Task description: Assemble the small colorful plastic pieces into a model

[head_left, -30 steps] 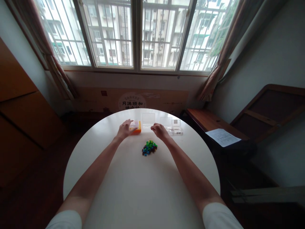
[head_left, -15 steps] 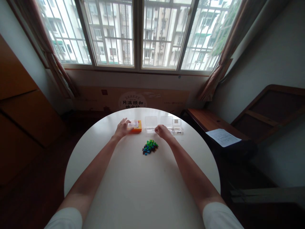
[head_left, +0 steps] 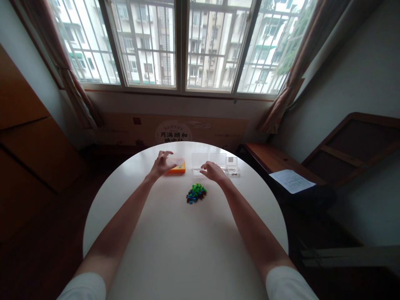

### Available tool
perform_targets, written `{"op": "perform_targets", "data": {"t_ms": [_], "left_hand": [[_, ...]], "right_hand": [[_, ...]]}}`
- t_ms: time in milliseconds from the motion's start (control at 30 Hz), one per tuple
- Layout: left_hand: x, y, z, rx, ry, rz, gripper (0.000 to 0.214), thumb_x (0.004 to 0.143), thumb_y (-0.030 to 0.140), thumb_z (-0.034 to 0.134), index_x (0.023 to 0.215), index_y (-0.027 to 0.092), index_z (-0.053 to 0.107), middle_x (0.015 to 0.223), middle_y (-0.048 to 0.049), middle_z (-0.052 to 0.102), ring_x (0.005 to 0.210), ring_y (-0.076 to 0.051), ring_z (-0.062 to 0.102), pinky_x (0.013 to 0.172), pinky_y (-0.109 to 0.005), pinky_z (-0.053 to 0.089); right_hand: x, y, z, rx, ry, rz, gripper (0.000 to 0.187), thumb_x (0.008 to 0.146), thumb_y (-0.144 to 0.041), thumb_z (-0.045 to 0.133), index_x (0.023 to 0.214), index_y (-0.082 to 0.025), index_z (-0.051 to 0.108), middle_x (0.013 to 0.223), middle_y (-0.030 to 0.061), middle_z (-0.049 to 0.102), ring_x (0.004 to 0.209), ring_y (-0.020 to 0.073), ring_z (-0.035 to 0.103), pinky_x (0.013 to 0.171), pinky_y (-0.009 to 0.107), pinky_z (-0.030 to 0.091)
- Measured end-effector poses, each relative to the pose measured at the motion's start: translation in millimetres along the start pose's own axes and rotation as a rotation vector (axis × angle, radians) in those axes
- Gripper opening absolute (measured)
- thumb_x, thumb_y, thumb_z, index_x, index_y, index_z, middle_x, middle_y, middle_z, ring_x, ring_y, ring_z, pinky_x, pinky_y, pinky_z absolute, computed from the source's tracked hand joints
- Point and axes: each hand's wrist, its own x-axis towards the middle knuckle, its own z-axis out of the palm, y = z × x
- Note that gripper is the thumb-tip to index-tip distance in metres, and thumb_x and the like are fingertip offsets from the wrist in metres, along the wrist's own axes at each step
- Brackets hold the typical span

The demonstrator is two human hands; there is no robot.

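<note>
My left hand (head_left: 161,163) is raised a little over the orange box (head_left: 178,167), fingers spread and curled around its clear lid (head_left: 175,160), which looks lifted off the box. My right hand (head_left: 213,171) hovers palm down beside a clear plastic box (head_left: 198,162), fingers loosely curved and apart, nothing visible in them. A small pile of green, blue and dark bricks (head_left: 196,193) lies just in front of both hands on the round white table (head_left: 175,241).
Two more clear boxes (head_left: 218,158) (head_left: 232,165) stand in the row to the right. Behind the table lie a cardboard carton (head_left: 175,129) and the window. A wooden bench with a sheet of paper (head_left: 291,180) is at the right.
My left hand has risen from the orange box, fingers now spread on its clear lid. My right hand's fingers have loosened from a closed curl. The view shifted slightly.
</note>
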Motion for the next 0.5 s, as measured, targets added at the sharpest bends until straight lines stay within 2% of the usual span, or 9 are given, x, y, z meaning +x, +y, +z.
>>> {"op": "perform_targets", "data": {"t_ms": [100,167,233,333,500], "left_hand": [[3,23,-4.3,-0.124,-0.026,0.096,0.051,0.061,0.035,0.068,0.108,0.020,0.053,0.105,-0.0080,0.046,0.092,-0.022,0.055,0.073,-0.033,0.049],[4,38,-5.4,-0.180,-0.051,0.137,0.051,0.064,0.036,0.067,0.110,0.019,0.052,0.106,-0.0089,0.049,0.092,-0.022,0.055,0.072,-0.032,0.049],[3,49,-5.2,-0.248,-0.080,0.156,0.052,0.065,0.037,0.066,0.112,0.020,0.051,0.107,-0.0082,0.051,0.092,-0.021,0.055,0.070,-0.030,0.049],[2,58,-4.2,-0.352,-0.116,0.157,0.057,0.066,0.039,0.066,0.117,0.020,0.048,0.111,-0.0084,0.052,0.094,-0.021,0.055,0.072,-0.029,0.049],[3,58,-0.5,-0.501,-0.117,0.061,0.073,0.064,0.041,0.068,0.126,0.015,0.040,0.113,-0.0133,0.053,0.096,-0.022,0.056,0.075,-0.031,0.049]], "right_hand": [[2,-16,-10,0.180,0.140,-0.132,0.042,0.082,-0.033,0.051,0.122,-0.021,0.048,0.099,0.0080,0.057,0.072,0.0144,0.057,0.071,0.028,0.044],[3,-26,-17,0.287,0.244,-0.192,0.050,0.084,-0.035,0.048,0.130,-0.023,0.036,0.108,0.0098,0.051,0.071,0.0131,0.057,0.072,0.030,0.046],[3,-34,-22,0.324,0.295,-0.246,0.049,0.083,-0.037,0.049,0.129,-0.025,0.038,0.111,0.0102,0.050,0.080,0.0158,0.057,0.077,0.033,0.045],[3,-41,-27,0.361,0.297,-0.321,0.041,0.084,-0.036,0.048,0.123,-0.025,0.048,0.110,0.0092,0.054,0.096,0.0198,0.054,0.083,0.036,0.043],[4,-44,-29,0.466,0.229,-0.330,0.032,0.086,-0.032,0.044,0.115,-0.024,0.056,0.111,0.0074,0.059,0.097,0.0194,0.056,0.082,0.033,0.044]]}}
